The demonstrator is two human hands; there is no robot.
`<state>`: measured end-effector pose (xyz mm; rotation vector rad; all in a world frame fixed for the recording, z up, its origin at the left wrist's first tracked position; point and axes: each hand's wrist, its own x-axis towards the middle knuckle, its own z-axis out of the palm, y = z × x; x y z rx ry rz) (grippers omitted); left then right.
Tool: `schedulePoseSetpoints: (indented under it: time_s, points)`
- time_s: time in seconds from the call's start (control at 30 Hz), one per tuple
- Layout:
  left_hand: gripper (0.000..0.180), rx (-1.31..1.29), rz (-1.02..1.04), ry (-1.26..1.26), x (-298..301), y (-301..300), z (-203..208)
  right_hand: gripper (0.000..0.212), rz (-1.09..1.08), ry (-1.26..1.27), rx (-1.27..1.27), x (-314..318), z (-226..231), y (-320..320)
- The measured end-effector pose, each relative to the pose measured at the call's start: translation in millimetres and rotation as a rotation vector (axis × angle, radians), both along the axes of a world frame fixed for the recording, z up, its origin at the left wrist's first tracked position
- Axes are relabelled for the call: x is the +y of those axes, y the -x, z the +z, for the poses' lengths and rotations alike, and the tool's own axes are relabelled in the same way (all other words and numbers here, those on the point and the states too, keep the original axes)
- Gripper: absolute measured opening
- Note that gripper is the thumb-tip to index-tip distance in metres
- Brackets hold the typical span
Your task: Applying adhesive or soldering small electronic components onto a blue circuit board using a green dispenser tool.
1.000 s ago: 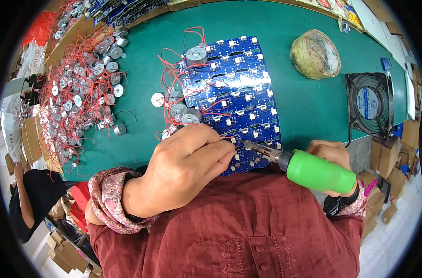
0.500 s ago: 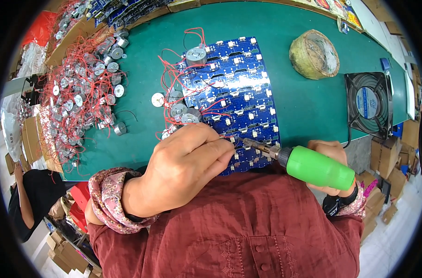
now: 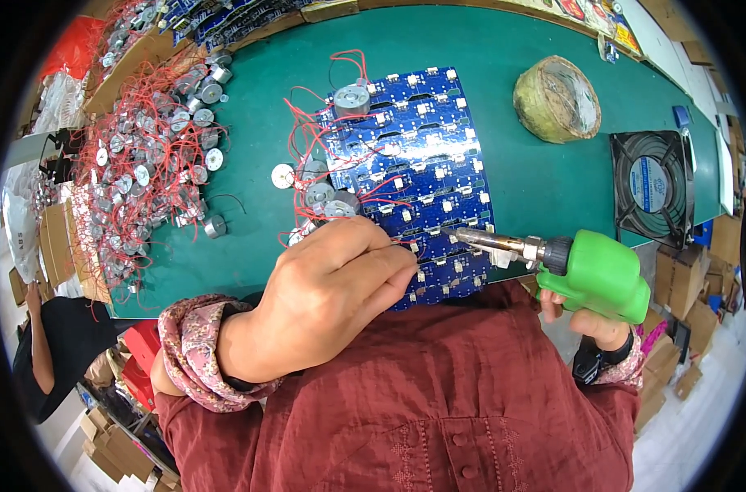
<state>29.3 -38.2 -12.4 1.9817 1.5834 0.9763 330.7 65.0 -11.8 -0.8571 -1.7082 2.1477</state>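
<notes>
- Pinching a thin red wire against the blue circuit board panel point(image 3: 414, 172) with my left hand point(image 3: 332, 295), at the green tabletop's point(image 3: 537, 189) near edge.
- My right hand point(image 3: 590, 324) is wrapped around the green soldering iron point(image 3: 553, 262), tip on the panel's near row.
- Several small motors point(image 3: 352, 98) already sit wired on the panel; a big pile of motors point(image 3: 143, 164) waits at the left edge, so I judge much remains.
</notes>
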Motion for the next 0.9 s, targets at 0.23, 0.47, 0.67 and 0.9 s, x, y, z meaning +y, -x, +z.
schedulePoseSetpoints:
  time_s: [0.23,0.47,0.67,0.9]
  points:
    - [0.016,-0.049,-0.040,0.046,-4,8,4,0.055,0.034,0.238,0.216,-6,-3,20]
    - [0.017,0.008,-0.106,-0.021,-13,7,4,0.041,0.043,0.128,0.165,-9,-4,32]
    - [0.017,0.171,0.248,-0.353,-48,51,21,0.046,0.053,0.080,0.116,-10,-3,43]
    - [0.017,0.375,1.109,0.128,-134,130,20,0.049,0.005,0.050,0.091,-8,0,54]
